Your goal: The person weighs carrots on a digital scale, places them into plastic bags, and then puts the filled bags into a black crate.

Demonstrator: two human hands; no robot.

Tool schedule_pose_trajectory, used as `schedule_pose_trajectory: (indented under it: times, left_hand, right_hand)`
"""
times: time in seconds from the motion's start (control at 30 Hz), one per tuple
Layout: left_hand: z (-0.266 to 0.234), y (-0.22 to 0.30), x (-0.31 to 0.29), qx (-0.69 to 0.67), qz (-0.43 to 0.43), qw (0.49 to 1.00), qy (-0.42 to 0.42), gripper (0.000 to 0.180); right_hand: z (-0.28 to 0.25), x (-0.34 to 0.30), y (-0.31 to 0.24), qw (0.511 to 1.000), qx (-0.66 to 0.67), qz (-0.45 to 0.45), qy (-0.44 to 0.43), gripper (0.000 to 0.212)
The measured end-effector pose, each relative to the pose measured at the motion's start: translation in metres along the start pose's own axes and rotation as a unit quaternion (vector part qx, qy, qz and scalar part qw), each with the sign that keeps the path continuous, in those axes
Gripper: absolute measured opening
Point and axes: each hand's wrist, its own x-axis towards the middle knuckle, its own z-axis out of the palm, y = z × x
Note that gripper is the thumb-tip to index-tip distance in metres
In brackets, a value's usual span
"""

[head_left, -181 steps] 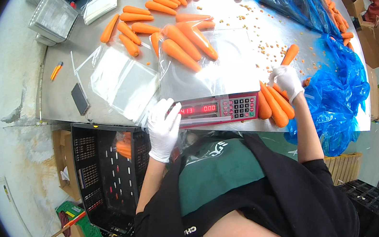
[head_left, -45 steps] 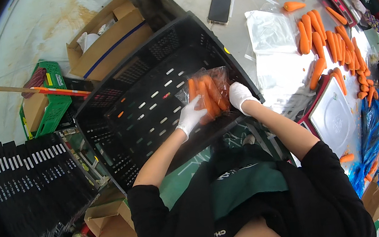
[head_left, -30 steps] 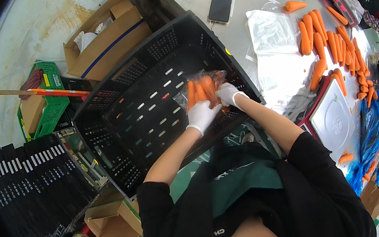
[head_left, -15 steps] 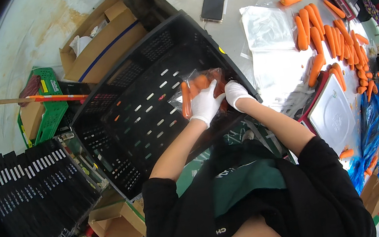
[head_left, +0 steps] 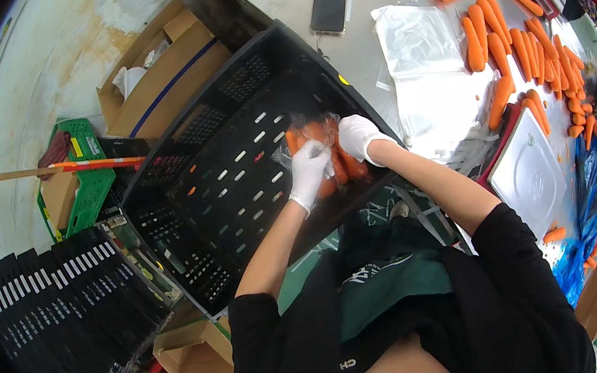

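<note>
Clear plastic bags of carrots (head_left: 312,132) lie at the right end of a large black crate (head_left: 247,228), against its near right corner. My left hand (head_left: 309,173), in a white glove, is over them with its fingers pinched together on the plastic. Beside it, my gloved right hand (head_left: 359,137) is curled at the bag's right edge, next to the crate wall; its fingertips are partly hidden. More orange carrots (head_left: 349,167) show through plastic between and below the two hands.
Right of the crate, a steel table holds a stack of clear bags (head_left: 417,40), loose carrots (head_left: 496,44), a scale (head_left: 528,162) and a phone (head_left: 329,6). Blue plastic (head_left: 589,180) lies farther right. Cardboard boxes (head_left: 164,72) and stacked black crates (head_left: 65,318) stand left. Other people work at right.
My left hand has lifted slightly and gone from spread fingers to a pinch on the plastic. My right hand has moved up and left along the bag, uncovering more carrots below.
</note>
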Motion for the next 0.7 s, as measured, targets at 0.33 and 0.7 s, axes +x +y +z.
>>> schedule_pose_trajectory:
  times: [0.33,0.7]
  left_hand:
    - [0.009,0.000,0.015,0.126,0.161,0.977,-0.059,0.036]
    - [0.155,0.083,-0.035,0.339,0.343,0.876,-0.014,0.024]
  right_hand:
    - [-0.038,-0.080,-0.005,0.974,0.133,-0.109,0.150,0.019]
    - [-0.056,-0.314,0.224,0.827,0.323,0.119,0.444,0.025]
